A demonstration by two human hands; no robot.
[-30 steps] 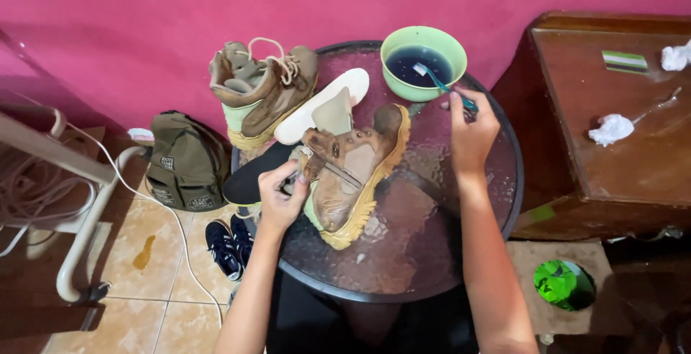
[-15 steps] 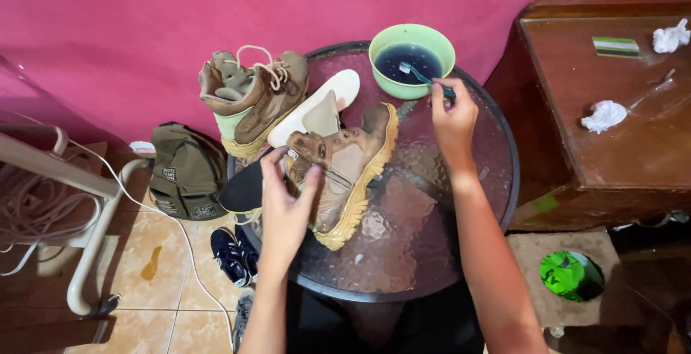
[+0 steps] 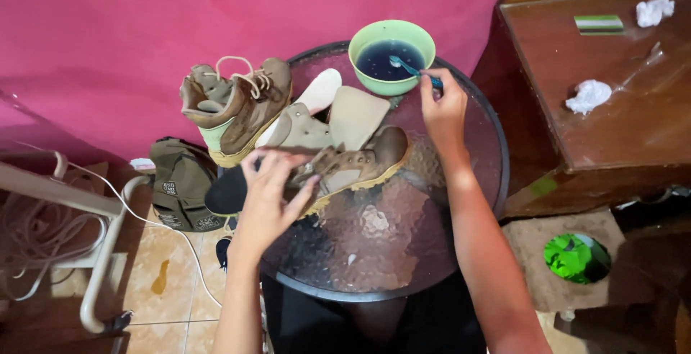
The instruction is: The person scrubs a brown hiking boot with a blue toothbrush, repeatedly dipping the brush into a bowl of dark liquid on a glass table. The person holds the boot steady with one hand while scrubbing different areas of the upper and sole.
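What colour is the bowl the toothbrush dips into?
Light green bowl, dark blue liquid inside; head view.

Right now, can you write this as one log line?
left hand: holding tan boot | right hand: dipping toothbrush in green bowl | surface: glass table
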